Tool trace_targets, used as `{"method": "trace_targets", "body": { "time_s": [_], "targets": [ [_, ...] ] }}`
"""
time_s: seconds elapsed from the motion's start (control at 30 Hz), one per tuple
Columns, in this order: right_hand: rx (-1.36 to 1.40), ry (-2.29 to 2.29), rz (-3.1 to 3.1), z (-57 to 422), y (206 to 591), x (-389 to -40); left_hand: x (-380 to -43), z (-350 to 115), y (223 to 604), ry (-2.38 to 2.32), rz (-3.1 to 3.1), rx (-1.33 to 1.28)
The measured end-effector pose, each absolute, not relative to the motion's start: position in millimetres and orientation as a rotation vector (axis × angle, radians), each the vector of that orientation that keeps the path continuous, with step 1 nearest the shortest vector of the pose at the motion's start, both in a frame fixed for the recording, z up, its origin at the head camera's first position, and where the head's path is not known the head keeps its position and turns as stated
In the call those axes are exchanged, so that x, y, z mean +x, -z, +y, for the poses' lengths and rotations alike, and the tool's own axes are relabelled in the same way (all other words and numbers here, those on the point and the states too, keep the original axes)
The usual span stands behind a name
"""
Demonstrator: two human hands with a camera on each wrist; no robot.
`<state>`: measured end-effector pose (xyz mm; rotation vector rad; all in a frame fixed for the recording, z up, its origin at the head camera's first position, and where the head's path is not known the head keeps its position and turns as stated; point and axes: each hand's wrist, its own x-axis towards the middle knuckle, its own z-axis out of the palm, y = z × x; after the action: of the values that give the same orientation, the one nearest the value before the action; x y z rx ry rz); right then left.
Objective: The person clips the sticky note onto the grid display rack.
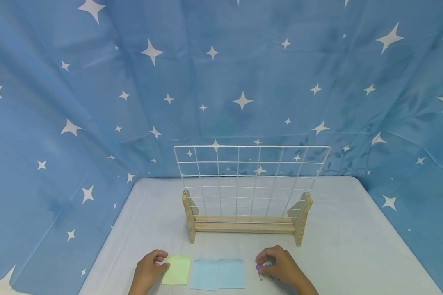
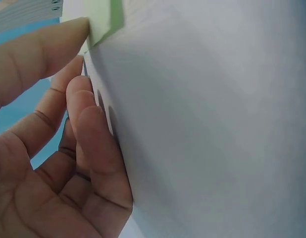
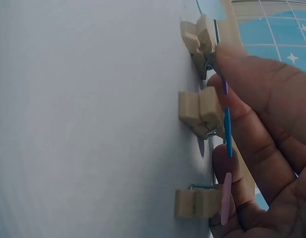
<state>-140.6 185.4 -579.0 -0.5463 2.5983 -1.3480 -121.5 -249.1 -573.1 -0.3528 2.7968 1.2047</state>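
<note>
A yellow-green sticky note (image 1: 176, 270) lies on the white table, with my left hand (image 1: 149, 268) at its left edge. The thumb tip reaches the edge of the note, and the other fingers bend loosely beside it, close to the tabletop. To its right are two light blue sticky notes (image 1: 231, 273) side by side. My right hand (image 1: 278, 264) pinches a wooden clothespin (image 3: 198, 42) with a purple decoration between thumb and index finger. Beside the same hand, a blue-topped clothespin (image 3: 200, 109) and a pink-topped clothespin (image 3: 197, 202) are in a row.
Behind the notes stands a white wire grid (image 1: 248, 176) in a wooden stand (image 1: 243, 227). The white tabletop (image 1: 354, 246) extends to both sides of it. A blue curtain (image 1: 221, 73) with white stars surrounds the table at the back and sides.
</note>
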Motion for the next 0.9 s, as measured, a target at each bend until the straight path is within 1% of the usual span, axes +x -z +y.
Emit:
{"method": "trace_targets", "body": {
  "time_s": [0.6,0.77,0.9],
  "targets": [
    [-0.458,1.451,2.523,184,574,-146,-116,-245,564,-1.174,2.835,-0.353],
    [-0.435,1.554,2.452,186,571,-149,-118,-250,572,-1.194,2.828,-0.34],
    [-0.374,1.613,2.415,186,567,-149,-122,-258,587,-1.212,2.804,-0.34]
  ]
}}
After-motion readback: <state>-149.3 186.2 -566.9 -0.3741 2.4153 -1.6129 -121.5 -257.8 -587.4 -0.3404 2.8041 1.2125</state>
